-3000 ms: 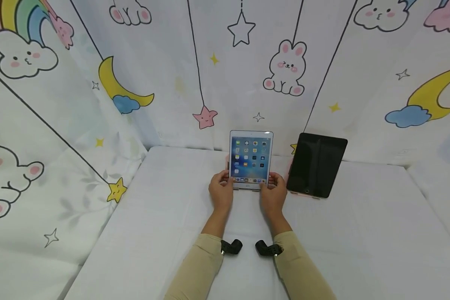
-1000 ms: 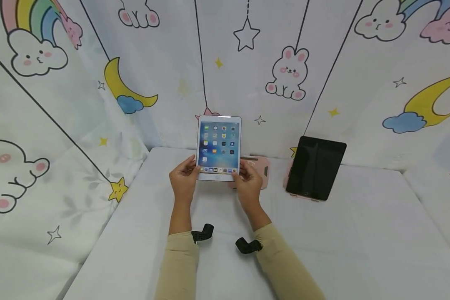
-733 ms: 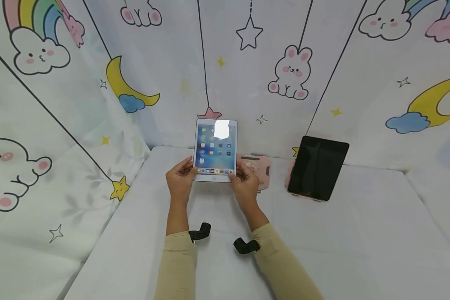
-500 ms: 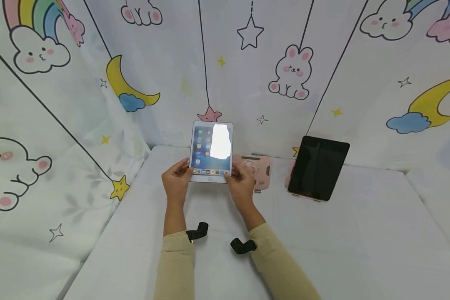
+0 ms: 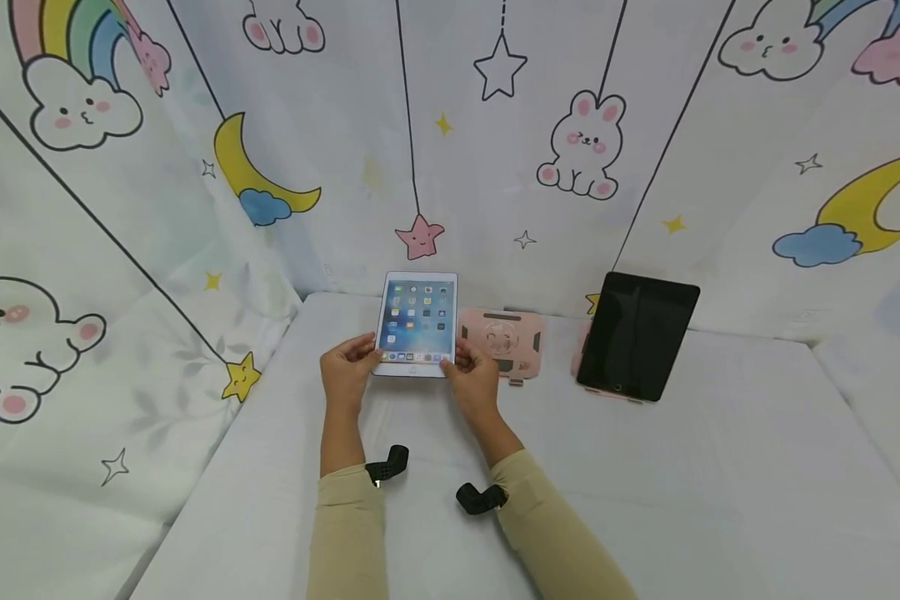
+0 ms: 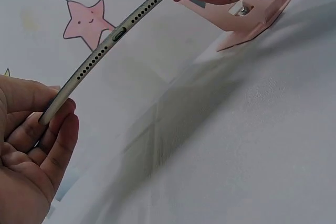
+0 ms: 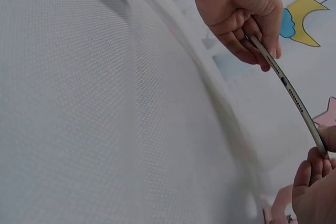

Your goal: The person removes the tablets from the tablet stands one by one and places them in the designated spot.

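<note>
A white-framed tablet (image 5: 418,321) with its screen lit and app icons showing is held up over the table by both hands. My left hand (image 5: 345,371) pinches its lower left corner, thumb on the front and fingers behind. At the lower right corner my right hand (image 5: 476,387) grips it the same way. In the left wrist view the tablet's bottom edge (image 6: 119,34) shows its charging port and speaker holes, with a shadow cast on the cloth below. Just right of the tablet lies a pink tablet case (image 5: 525,343) with grey patches.
A black tablet (image 5: 637,337) with a dark screen leans back at the right, a pink case (image 5: 581,346) partly showing behind it. White cloth covers the table (image 5: 720,467). A cartoon-printed curtain (image 5: 495,167) hangs behind and at the sides.
Both hands have carried the white tablet left from in front of the pink case, uncovering the case. In the last half second the tablet has come lower, and the bright glare has left its screen.
</note>
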Demonstrator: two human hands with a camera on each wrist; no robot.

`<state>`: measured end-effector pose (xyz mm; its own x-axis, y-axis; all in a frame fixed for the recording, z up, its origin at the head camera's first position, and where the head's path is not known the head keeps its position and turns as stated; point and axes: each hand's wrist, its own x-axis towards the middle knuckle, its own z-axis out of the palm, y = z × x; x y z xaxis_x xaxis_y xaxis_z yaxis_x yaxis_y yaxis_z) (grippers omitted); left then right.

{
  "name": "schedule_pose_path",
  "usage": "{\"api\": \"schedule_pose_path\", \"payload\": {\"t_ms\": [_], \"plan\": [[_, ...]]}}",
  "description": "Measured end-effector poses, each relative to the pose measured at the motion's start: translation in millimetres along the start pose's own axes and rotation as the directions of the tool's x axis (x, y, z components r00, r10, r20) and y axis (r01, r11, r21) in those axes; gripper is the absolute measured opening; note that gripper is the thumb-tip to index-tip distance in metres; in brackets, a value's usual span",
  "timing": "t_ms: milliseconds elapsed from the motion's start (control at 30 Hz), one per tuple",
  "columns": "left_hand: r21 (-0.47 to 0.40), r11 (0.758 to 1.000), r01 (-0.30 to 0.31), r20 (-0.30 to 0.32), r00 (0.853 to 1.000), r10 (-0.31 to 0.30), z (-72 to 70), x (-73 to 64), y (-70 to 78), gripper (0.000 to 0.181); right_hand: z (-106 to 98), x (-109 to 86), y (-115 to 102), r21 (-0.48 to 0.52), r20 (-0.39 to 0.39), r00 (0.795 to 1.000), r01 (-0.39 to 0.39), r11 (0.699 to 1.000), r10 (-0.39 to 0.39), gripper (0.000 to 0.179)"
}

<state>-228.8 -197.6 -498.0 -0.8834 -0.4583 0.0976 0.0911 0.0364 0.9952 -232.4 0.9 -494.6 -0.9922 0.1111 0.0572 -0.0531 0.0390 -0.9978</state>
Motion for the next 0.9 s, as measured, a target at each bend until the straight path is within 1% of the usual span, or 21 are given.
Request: {"api": "schedule_pose_path", "payload": {"t_ms": [133,267,367,533,667,767,900], "plan": [[0.069,0.995,0.072,0.004,0.997,-0.072,-2.5,0.8,-1.9,0.031,3,0.8,6,-0.043,-0.011,0.999,-0.051,0.998,0.05,0.045],[0.144,0.978,0.15,0.0,0.988,-0.152,-4.8,0.9,-2.0,0.031,4,0.6,12,-0.089,-0.002,0.995,-0.098,0.991,0.098,0.046],[0.177,0.966,0.188,0.0,0.982,-0.191,-5.9,1.0,-2.0,0.033,4,-0.4,14,-0.133,0.011,0.992,-0.124,0.983,0.126,0.046],[0.239,0.945,0.222,-0.013,0.974,-0.226,-6.8,0.8,-3.1,0.033,5,-2.1,15,-0.213,0.027,0.987,-0.146,0.966,0.156,0.046],[0.296,0.922,0.248,-0.022,0.967,-0.253,-7.2,-0.3,-3.5,0.034,7,-3.4,15,-0.273,0.034,0.988,-0.136,0.952,0.151,0.046],[0.314,0.911,0.269,-0.021,0.961,-0.276,-7.7,-0.8,-3.8,0.034,7,-4.5,15,-0.319,0.036,0.988,-0.131,0.938,0.151,0.046],[0.317,0.906,0.279,-0.016,0.957,-0.289,-8.2,-1.1,-3.9,0.035,8,-5.3,14,-0.353,0.046,0.987,-0.125,0.927,0.151,0.046]]}}
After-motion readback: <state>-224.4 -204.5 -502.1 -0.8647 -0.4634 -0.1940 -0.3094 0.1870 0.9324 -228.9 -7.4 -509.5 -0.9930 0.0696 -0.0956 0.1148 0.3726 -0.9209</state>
